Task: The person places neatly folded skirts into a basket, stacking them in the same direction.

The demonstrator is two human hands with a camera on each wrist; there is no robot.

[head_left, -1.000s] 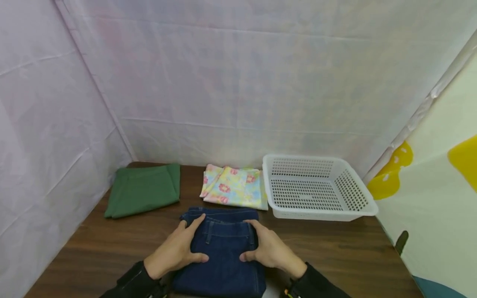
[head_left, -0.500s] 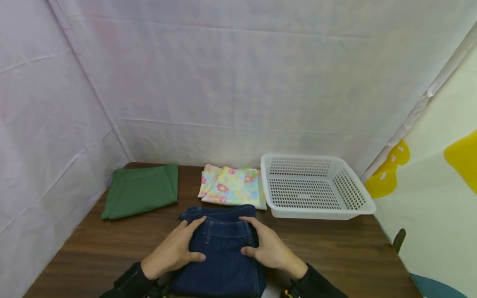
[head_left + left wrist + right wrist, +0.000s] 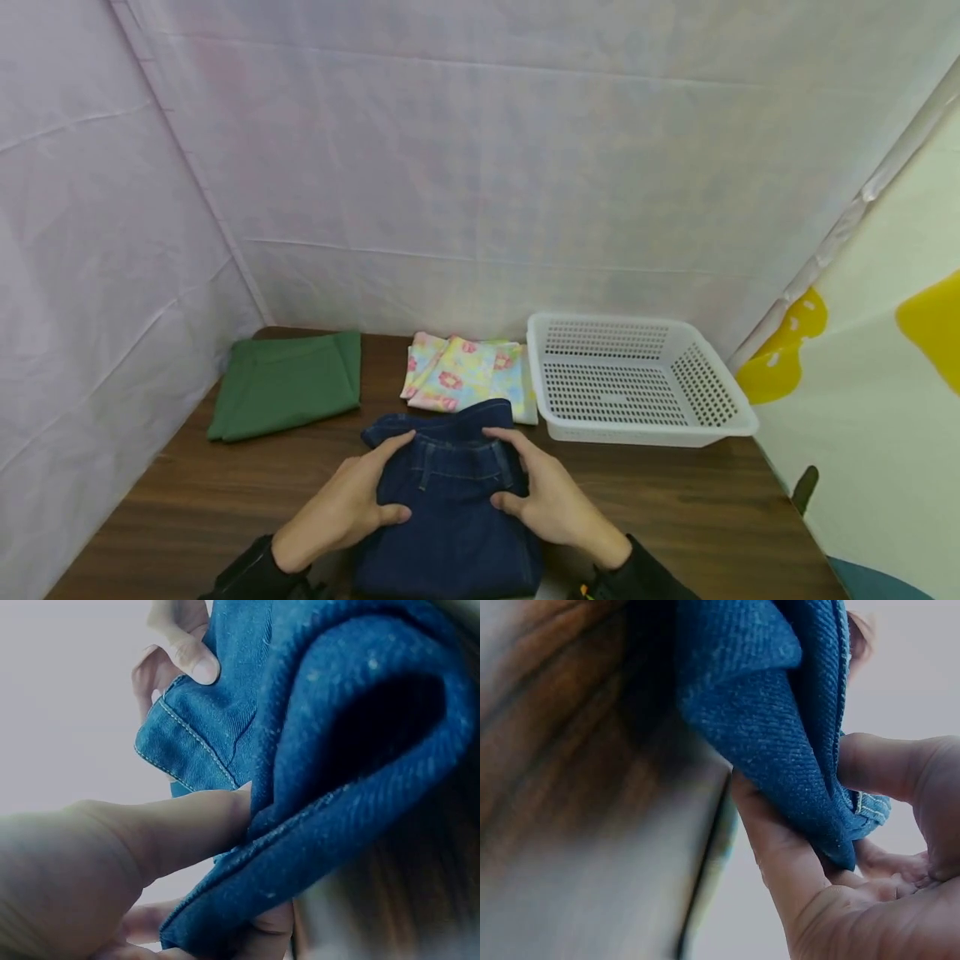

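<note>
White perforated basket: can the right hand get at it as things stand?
Probably not yet: the right hand is pinching the folded jeans. Once it lets go, the way looks free, only wooden tabletop showing between it and the white basket.

In the head view I get soft, even light; beside the denim (image 3: 750, 720), both wrist views blur the counter (image 3: 555, 727).

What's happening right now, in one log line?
left hand: grips folded denim; right hand: grips folded denim; green cloth: back left; floral cloth: back middle; white basket: back right
</note>
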